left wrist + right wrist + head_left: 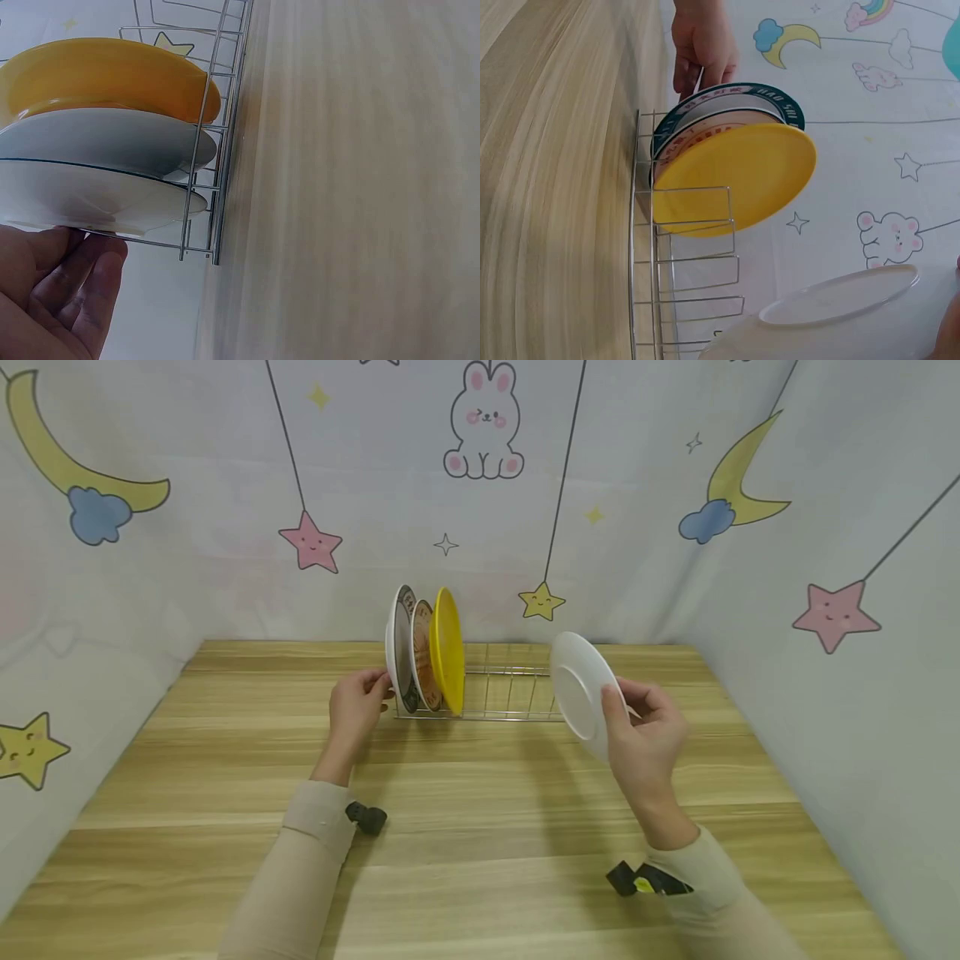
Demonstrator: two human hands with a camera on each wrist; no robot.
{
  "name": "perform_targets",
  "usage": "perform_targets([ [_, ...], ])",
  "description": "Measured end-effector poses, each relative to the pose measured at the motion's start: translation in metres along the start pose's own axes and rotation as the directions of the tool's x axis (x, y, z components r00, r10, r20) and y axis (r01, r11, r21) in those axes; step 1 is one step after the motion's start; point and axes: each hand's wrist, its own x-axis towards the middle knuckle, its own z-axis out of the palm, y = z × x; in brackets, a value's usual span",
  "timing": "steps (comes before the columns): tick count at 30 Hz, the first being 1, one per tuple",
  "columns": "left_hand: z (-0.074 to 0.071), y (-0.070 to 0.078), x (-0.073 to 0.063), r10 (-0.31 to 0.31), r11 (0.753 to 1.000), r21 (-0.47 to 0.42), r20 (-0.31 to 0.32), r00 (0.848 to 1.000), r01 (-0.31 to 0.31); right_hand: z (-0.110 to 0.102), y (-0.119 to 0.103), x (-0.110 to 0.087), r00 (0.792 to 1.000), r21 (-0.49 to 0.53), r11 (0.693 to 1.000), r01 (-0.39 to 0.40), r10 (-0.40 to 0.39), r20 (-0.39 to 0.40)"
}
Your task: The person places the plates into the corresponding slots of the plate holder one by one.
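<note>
On the table a wire dish rack (510,720) holds three plates on edge at its left end. Outermost is a white plate with a dark patterned rim (402,652), then a plate with an orange-brown pattern (423,652), then a yellow plate (448,647). My left hand (356,710) pinches the rack's left end wire, its fingertips (109,262) close against the outermost plate's underside. A plain white plate (577,685) is tilted in my right hand (648,739), thumb on its underside and fingers behind. It is raised near the rack's right end.
The wood-grain table (480,860) spreads in front of the rack. A white cloth backdrop (637,568) printed with moons, stars and a rabbit closes the back and both sides. Upright wire dividers (735,244) stand along the rack right of the yellow plate.
</note>
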Motion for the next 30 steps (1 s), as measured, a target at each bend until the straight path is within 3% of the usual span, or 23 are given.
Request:
perform_targets([
  [9, -0.002, 0.001, -0.001, -0.001, 1.000, 0.003, -0.003, 1.000, 0.001, 0.024, -0.003, 0.002, 0.999, 0.039, 0.999, 0.019, -0.020, 0.034],
  [19, -0.002, 0.002, -0.001, -0.020, 1.000, -0.021, 0.000, 1.000, 0.020, 0.050, 0.001, 0.001, 0.997, 0.054, 0.998, -0.024, 0.020, 0.075],
  [30, -0.002, 0.002, -0.001, -0.006, 1.000, -0.002, 0.003, 1.000, 0.006, 0.078, -0.012, 0.007, 0.999, 0.105, 0.994, -0.023, 0.019, 0.041],
])
